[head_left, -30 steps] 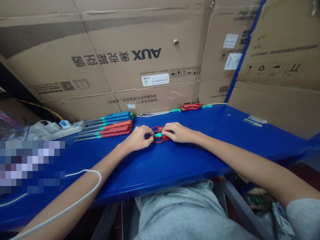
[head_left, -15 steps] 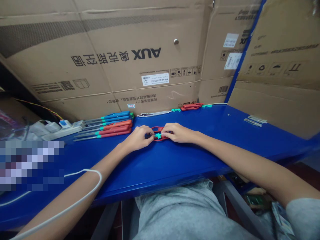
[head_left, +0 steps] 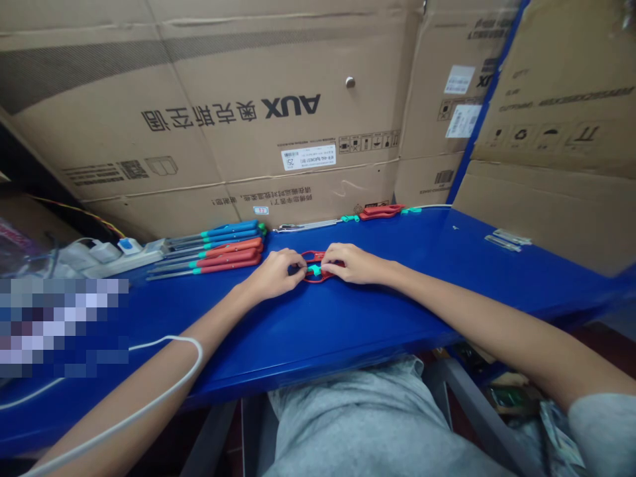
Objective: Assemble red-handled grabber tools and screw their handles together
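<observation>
A small green piece [head_left: 316,270] has been shifted slightly between the left hand [head_left: 279,273] and the right hand [head_left: 355,264], which are kept almost still, thumbs and fingers brought nearly together by its ends; whether it is gripped by either cannot be told. It is probably best handled with light fingertip pressure while the red loops [head_left: 313,281] on its near and far sides are steadied. Beyond, on the blue bench [head_left: 298,331], blue- and red-handled tools [head_left: 233,248] are laid side by side, backed by printed cardboard [head_left: 223,66].

Soft light; blurred, stretched edges (left side partly pixelated).
</observation>
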The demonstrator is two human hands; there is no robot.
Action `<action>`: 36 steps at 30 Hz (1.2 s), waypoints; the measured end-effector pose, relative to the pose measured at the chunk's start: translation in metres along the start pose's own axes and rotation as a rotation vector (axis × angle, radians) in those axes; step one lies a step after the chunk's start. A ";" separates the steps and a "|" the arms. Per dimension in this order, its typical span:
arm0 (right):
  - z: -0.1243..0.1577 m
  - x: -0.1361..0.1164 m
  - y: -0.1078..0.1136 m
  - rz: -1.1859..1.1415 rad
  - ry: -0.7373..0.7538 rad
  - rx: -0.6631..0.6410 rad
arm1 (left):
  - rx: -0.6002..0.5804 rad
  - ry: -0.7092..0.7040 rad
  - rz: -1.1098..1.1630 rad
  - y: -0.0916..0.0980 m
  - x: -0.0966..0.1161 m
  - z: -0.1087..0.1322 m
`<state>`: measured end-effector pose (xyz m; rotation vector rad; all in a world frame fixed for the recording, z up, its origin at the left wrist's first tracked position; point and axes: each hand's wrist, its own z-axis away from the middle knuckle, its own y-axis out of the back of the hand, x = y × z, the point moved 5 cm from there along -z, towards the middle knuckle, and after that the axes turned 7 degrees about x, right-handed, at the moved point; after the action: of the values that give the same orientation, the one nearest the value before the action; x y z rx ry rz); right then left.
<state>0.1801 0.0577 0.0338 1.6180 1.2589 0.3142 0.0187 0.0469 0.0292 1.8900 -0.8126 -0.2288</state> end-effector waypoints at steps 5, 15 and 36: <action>-0.001 0.000 0.000 -0.002 -0.008 0.006 | -0.007 -0.002 0.002 0.000 0.001 0.000; 0.000 -0.001 0.001 0.008 -0.044 0.007 | -0.028 0.002 -0.017 0.000 0.002 0.000; 0.000 0.003 0.000 0.006 -0.062 0.012 | -0.016 -0.035 0.006 0.001 0.005 0.000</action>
<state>0.1816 0.0595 0.0329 1.6295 1.2116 0.2587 0.0222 0.0430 0.0307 1.8726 -0.8383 -0.2649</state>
